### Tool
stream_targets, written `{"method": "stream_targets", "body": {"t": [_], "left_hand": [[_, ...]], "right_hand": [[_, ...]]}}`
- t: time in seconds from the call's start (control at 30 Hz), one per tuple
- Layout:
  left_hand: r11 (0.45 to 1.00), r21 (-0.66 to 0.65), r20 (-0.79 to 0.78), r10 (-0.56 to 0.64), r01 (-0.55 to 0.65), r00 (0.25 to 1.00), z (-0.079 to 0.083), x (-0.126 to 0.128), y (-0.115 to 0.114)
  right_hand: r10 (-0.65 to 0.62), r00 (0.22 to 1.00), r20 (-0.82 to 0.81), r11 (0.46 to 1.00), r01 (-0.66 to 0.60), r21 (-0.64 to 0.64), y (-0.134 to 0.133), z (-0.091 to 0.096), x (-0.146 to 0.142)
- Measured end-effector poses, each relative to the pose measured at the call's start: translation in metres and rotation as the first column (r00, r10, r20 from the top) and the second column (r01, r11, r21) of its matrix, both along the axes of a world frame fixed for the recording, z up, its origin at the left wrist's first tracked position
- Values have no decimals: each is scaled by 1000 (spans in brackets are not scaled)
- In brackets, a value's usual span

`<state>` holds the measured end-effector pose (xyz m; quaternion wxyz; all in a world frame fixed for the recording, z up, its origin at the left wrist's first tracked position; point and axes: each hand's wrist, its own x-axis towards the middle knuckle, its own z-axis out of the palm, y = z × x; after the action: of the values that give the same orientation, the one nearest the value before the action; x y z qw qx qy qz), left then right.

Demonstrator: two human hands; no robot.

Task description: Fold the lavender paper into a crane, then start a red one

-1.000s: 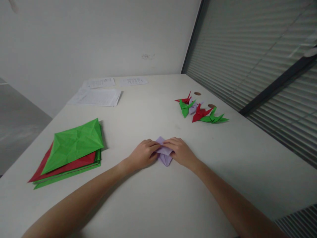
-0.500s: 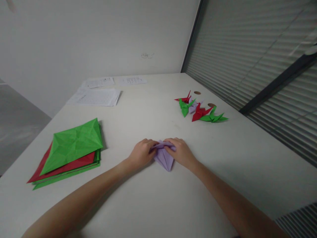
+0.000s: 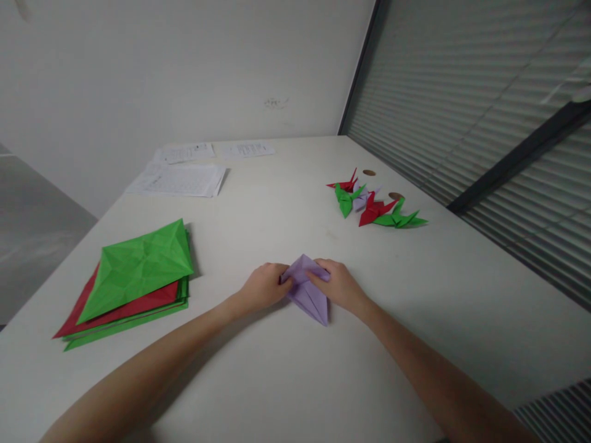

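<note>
Five finished paper birds [image 3: 370, 212] near table's [image 3: 268, 209] right edge; one part-folded purple sheet [image 3: 308, 296], pinched in fingers [image 3: 286, 285] of left hand [image 3: 263, 287] and right hand [image 3: 340, 284]; creased stack [image 3: 143, 261], unshaped, by left edge.

Right of one lilac folded paper [image 3: 310, 298]: two red origami cranes [image 3: 372, 212], two green cranes [image 3: 345, 202], one lilac crane [image 3: 361, 200]; left: one green-and-red paper stack [image 3: 143, 261].

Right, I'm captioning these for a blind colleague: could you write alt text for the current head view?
A person's left hand and right hand hold a folded lilac paper between them at a white table. Green and red papers lie stacked at left; red, green and lilac folded figures cluster farther back at right, with printed sheets at back left.
</note>
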<state>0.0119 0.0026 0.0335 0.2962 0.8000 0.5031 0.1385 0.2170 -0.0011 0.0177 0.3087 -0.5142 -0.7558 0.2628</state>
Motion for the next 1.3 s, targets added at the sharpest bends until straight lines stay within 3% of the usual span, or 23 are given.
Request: {"method": "stream_targets", "body": {"t": [0.2,0.4,0.5,0.67,0.87,0.97,1.1,1.3], "left_hand": [[999,-42,-18,5,-6,1000,3,-3,4],[993,-110,166,-34,53,986,1,-6,7],[989,-145,311,12,35,950,-3,-3,8],[968,-251,446,112,4,888,-9,2,8],[938,-336,551,271,-88,789,-8,2,8],[928,-368,598,289,-65,747,-8,3,7],[929,-364,629,293,-60,720,-12,6,6],[936,-351,682,272,-22,678,-10,11,2]], "right_hand": [[-82,981,-177,997,79,-23,2,0,0],[13,994,-106,1000,-16,-23,-2,4,-3],[43,995,-88,999,-45,-19,-4,6,-5],[-19,989,-150,997,7,-81,-7,8,-8],[83,956,-282,985,-121,-120,-12,11,-15],[106,918,-382,976,-169,-137,-12,8,-17],[42,873,-486,947,-189,-259,-10,-2,-18],[2,868,-496,933,-180,-310,-10,-6,-19]]}}
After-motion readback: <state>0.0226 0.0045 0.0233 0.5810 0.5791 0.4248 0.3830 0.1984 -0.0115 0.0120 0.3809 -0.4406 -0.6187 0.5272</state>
